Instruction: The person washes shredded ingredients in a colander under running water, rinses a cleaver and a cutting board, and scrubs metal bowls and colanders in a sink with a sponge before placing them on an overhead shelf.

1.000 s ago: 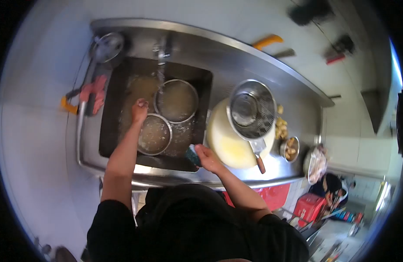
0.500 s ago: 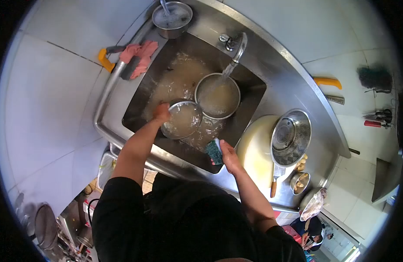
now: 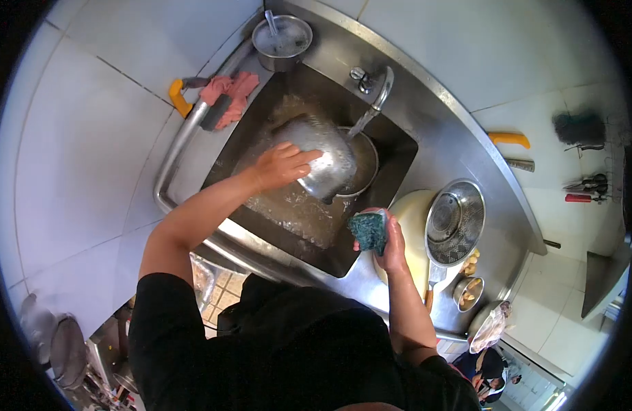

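My left hand (image 3: pixel 285 166) grips a shiny metal bowl (image 3: pixel 333 168), tipped so that its outer side faces me. This bowl is over the sink and partly covers a round metal pot (image 3: pixel 366 161) under the faucet (image 3: pixel 382 92), which is running. Fingers of the left hand lie across the bowl's outside; the thumb is hard to see. My right hand (image 3: pixel 394 248) is closed around a green scouring sponge (image 3: pixel 368 231) above the sink's near right corner. Cloudy water (image 3: pixel 299 212) stands in the sink.
A soapy pot (image 3: pixel 282 42) with a utensil handle sits at the back left corner. A pink cloth (image 3: pixel 235 96) and a yellow-handled tool (image 3: pixel 180 98) are on the left rim. At right are a strainer (image 3: pixel 456 222), a pale round board (image 3: pixel 415 205) and a small bowl (image 3: pixel 469 293).
My left hand has lifted the bowl from the sink water and turned it over toward the pot. The right hand with the sponge has shifted slightly right.
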Tool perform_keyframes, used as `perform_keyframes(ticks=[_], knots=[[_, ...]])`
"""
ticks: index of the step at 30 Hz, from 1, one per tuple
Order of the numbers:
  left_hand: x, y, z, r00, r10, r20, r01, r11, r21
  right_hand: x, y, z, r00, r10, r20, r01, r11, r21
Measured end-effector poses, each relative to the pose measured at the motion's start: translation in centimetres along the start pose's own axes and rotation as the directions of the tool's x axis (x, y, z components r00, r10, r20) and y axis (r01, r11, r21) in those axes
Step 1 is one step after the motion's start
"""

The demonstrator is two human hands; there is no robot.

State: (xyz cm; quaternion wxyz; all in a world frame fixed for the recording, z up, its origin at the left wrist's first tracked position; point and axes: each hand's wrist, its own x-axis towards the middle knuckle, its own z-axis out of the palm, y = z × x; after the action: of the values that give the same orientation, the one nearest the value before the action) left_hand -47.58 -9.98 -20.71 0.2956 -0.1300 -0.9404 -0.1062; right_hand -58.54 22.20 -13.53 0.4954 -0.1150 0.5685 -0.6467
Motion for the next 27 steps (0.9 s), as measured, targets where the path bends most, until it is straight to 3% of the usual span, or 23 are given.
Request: perform_keyframes(ticks=[2,4,6,8,9,12,14,15,16,17,19,20,23,24,26,27], knots=[[2.7,-0.5,1.0,0.998,0.058,-0.021,-0.059,0.997,-0.055,0.4,-0.6,0.5,0.998,-0.062,0.004,0.062,0.998,-0.002],[4.6,-1.5,4.0,0.996,0.055,-0.065,-0.057,0.998,-0.031,0.8,-1.5,1.0,0.997,-0.075,0.002,0.073,0.98,0.187],[6.1,-1.9,6.6,0.993,0.05,-0.108,-0.051,0.999,-0.014,0.9,-2.4,1.8,0.995,-0.098,0.007,0.095,0.975,0.202],[7.3,-2.0,7.9,0.995,-0.099,-0.01,0.099,0.995,-0.034,0.7,-3.4,2.7,0.998,-0.069,0.0,0.067,0.965,0.255],[7.8,-2.0,8.4,0.98,-0.171,0.097,0.18,0.979,-0.094,0.9,-3.4,2.3,0.992,-0.075,0.104,0.041,0.954,0.296],[7.6,-2.2,13.1,0.967,-0.254,0.024,0.254,0.966,-0.042,2.7,-5.7,5.5,0.99,-0.062,0.126,0.032,0.975,0.222],[7.6,-1.6,11.0,0.953,-0.298,0.058,0.302,0.947,-0.111,6.9,-7.6,7.0,0.963,-0.1,0.251,0.057,0.984,0.171],[7.4,-0.7,9.8,0.924,-0.347,-0.161,0.276,0.897,-0.346,9.7,-8.7,8.1,0.949,-0.113,0.295,0.088,0.991,0.097],[6.9,-0.2,9.1,0.884,-0.387,-0.262,0.244,0.86,-0.449,12.5,-9.9,10.1,0.982,-0.132,0.138,0.129,0.991,0.029],[6.5,0.4,8.4,0.832,-0.423,-0.359,0.185,0.822,-0.539,16.0,-10.7,11.5,0.968,-0.236,0.085,0.25,0.937,-0.243],[5.0,1.0,7.6,0.849,-0.503,-0.162,0.421,0.829,-0.368,23.0,-13.5,14.8,0.876,-0.392,0.281,0.469,0.56,-0.683],[4.1,1.3,7.5,0.833,-0.55,-0.061,0.518,0.813,-0.265,26.7,-14.2,16.2,0.874,-0.391,0.288,0.456,0.458,-0.763],[0.6,2.7,6.6,0.811,-0.565,-0.151,0.509,0.809,-0.295,38.2,-13.0,17.9,0.882,-0.36,0.303,0.339,0.038,-0.94],[-0.7,3.1,5.8,0.785,-0.58,-0.22,0.504,0.803,-0.319,41.6,-12.4,17.7,0.886,-0.356,0.299,0.335,0.044,-0.941],[-3.9,4.3,4.8,0.759,-0.608,-0.232,0.539,0.787,-0.3,46.9,-11.0,17.9,0.943,-0.088,0.32,0.264,-0.383,-0.885],[-5.4,4.8,4.3,0.731,-0.634,-0.252,0.571,0.771,-0.283,48.0,-10.9,18.7,0.944,-0.08,0.32,0.269,-0.378,-0.886]])
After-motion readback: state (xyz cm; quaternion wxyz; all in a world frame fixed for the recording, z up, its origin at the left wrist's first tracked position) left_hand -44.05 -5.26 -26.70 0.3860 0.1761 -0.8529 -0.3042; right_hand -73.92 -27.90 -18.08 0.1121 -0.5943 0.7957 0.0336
